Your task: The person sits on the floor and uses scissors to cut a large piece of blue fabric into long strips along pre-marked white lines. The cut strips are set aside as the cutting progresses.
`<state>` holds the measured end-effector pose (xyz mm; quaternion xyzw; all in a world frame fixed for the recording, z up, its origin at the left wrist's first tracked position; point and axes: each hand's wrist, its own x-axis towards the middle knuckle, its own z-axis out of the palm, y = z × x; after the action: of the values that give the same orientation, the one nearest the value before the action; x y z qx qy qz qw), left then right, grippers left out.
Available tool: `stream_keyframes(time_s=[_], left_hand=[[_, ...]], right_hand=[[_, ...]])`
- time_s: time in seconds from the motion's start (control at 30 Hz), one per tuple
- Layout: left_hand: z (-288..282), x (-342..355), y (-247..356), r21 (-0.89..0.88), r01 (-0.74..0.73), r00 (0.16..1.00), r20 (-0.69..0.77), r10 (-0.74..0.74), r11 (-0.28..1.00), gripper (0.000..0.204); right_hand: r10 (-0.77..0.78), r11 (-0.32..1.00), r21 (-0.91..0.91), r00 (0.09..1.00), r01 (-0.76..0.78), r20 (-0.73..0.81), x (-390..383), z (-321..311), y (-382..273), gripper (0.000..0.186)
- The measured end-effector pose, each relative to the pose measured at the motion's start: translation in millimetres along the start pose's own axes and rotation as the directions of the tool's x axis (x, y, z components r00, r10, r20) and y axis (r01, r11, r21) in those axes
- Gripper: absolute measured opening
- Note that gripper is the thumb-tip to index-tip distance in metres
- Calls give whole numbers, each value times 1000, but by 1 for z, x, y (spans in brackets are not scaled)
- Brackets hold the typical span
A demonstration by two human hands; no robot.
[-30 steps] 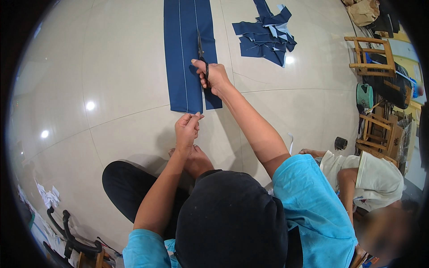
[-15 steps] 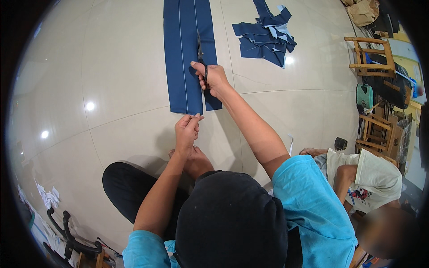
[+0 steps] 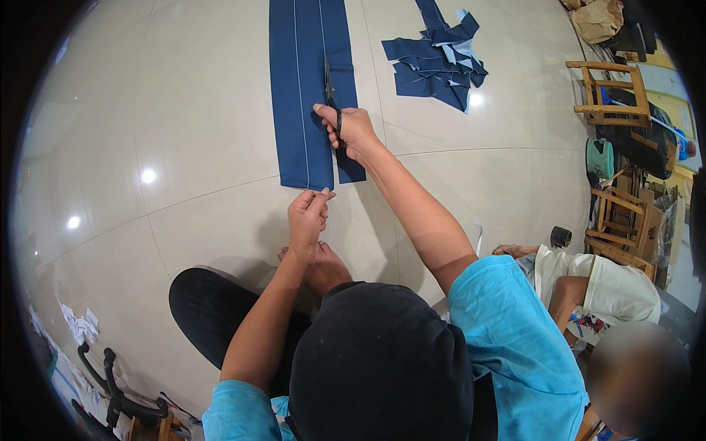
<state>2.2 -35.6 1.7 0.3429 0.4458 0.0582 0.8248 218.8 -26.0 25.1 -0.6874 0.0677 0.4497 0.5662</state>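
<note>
A long strip of dark blue fabric [image 3: 290, 125], marked lengthwise with pale lines, lies on the tiled floor. My right hand [image 3: 349, 129] is closed round the black handles of a pair of scissors [image 3: 330, 84], whose blades point away from me along the right-hand line. From the near edge up to the scissors the cloth is split, and a narrower piece [image 3: 351, 167] lies to the right of the slit. My left hand [image 3: 309, 211] pinches the near edge of the wider piece by its right corner.
A heap of blue fabric scraps [image 3: 437, 66] lies on the floor at the far right. Wooden stools [image 3: 610, 92] and a teal case [image 3: 600, 158] line the right side. Another person [image 3: 599, 294] sits low at the near right. A black chair base [image 3: 121, 393] stands at the near left.
The scissors' blades look slightly more closed than before. My hands stay nearly in place. The person at the right has leaned their head a little.
</note>
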Motion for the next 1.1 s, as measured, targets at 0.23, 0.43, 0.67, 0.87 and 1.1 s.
stream_keyframes(time_s=[0.23,0.43,0.67,0.87,1.1], left_hand=[[0,0,-1,-9,1,1000,-3,-1,1000,21],[-1,0,0,-1,0,1000,3,0,1000,20],[0,-1,1,-13,2,1000,-8,-2,1000,20],[2,-1,2,-21,13,1000,-2,-13,1000,20],[0,0,0,-22,13,1000,2,-12,1000,19]], right_hand=[[4,1000,22,1000,-5,6,8,-2,-10,50],[7,1000,17,1000,-7,1,15,2,-17,49],[2,1000,13,1000,-2,-2,19,3,-16,49],[-8,1000,7,1000,8,-2,18,0,-16,48],[-16,1000,7,1000,16,-2,20,2,-14,44]])
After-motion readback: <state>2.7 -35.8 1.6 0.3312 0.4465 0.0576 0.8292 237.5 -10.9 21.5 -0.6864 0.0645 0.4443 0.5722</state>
